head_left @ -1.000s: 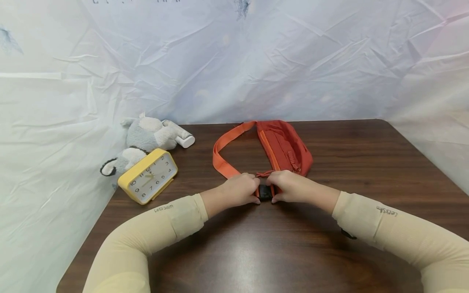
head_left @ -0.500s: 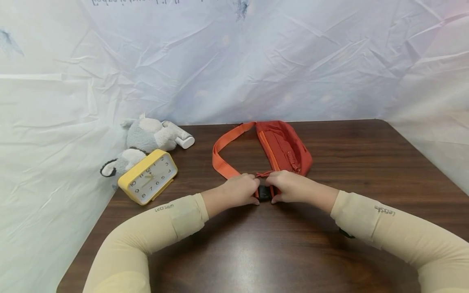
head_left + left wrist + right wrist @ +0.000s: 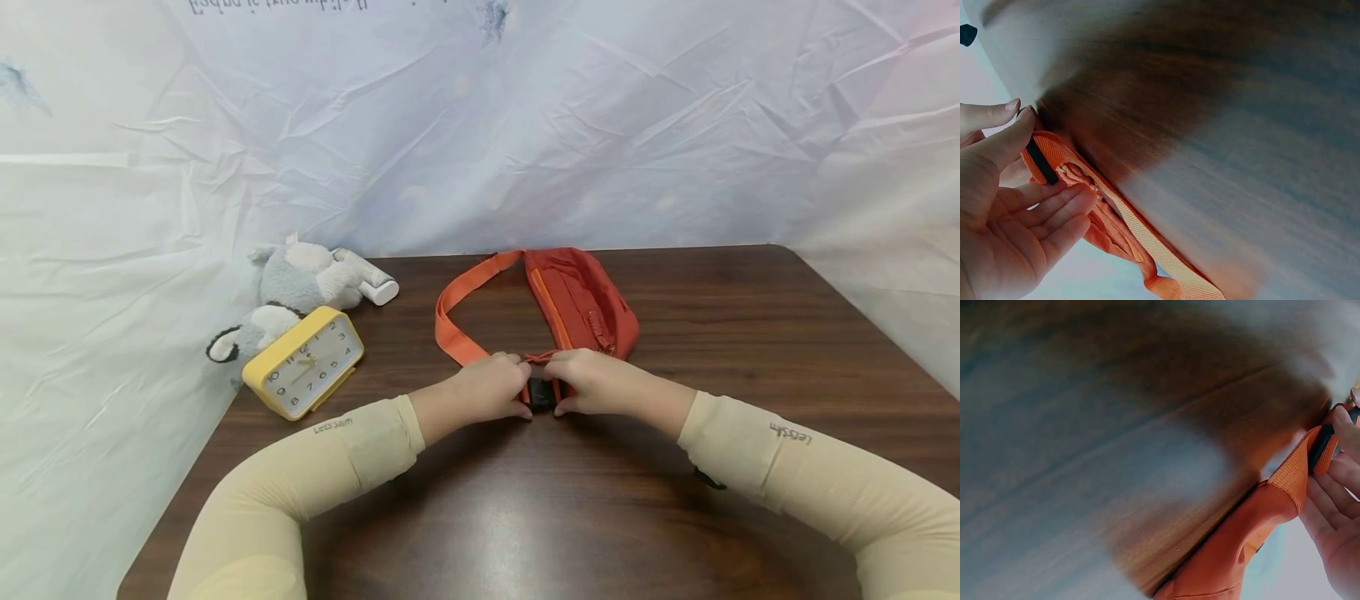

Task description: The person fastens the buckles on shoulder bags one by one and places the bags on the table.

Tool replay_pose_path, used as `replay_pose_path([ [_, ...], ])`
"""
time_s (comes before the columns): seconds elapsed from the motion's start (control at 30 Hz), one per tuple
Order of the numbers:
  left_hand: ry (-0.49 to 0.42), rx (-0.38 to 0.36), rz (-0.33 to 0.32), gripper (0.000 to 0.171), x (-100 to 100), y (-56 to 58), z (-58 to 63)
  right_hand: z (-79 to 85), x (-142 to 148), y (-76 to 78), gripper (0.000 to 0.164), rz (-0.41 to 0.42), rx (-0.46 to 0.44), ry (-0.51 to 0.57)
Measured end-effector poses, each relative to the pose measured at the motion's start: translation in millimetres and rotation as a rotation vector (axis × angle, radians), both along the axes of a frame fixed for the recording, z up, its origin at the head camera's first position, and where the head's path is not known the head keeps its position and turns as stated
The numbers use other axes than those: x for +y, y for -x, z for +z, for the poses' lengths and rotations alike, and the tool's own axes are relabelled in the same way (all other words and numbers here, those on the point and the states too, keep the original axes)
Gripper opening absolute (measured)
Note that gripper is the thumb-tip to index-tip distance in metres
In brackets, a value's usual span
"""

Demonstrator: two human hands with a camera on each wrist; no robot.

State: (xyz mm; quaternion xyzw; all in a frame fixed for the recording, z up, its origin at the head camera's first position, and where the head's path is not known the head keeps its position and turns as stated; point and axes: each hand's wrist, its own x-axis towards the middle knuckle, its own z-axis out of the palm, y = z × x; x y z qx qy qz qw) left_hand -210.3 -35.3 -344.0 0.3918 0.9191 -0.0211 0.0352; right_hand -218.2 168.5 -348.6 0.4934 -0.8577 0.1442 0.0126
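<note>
A red-orange waist bag point(image 3: 581, 296) lies on the table, its orange strap point(image 3: 457, 325) looping round to the left. Between the two hands sits the bag's black buckle point(image 3: 541, 393), its halves together as far as the head view shows. My left hand point(image 3: 487, 389) pinches the buckle's left end, thumb on the near edge. At the opposite end, my right hand point(image 3: 592, 383) pinches the buckle the same way. In the left wrist view a black bar point(image 3: 1042, 161) on the orange webbing shows by the thumb. Fingers cover parts of both buckle ends.
Left of the hands, a yellow alarm clock point(image 3: 303, 362) leans by a grey and white plush toy point(image 3: 303, 271). A white cylindrical object point(image 3: 378, 287) pokes out beside the toy. The brown table point(image 3: 750, 333) meets a pale sheet point(image 3: 480, 150) at its back edge.
</note>
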Motion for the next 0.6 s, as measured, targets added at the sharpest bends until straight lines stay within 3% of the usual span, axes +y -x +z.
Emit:
replay_pose_path([
  [0.13,0.004,0.018,0.004,0.049,-1,-1.2,4.0,0.6,2,1.5,0.042,0.006,0.006,0.017],
  [0.27,-0.010,0.042,0.012,0.049,-3,-0.8,7.5,1.9,3,2.3,0.034,0.013,0.037,0.061],
  [0.47,-0.143,0.145,-0.019,0.042,-12,1.1,10.9,9.3,8,0.6,0.019,-0.053,0.118,0.120],
  [0.6,-0.188,0.183,0.040,0.028,-20,2.8,18.5,16.1,15,1.9,0.012,-0.094,0.171,0.148],
])
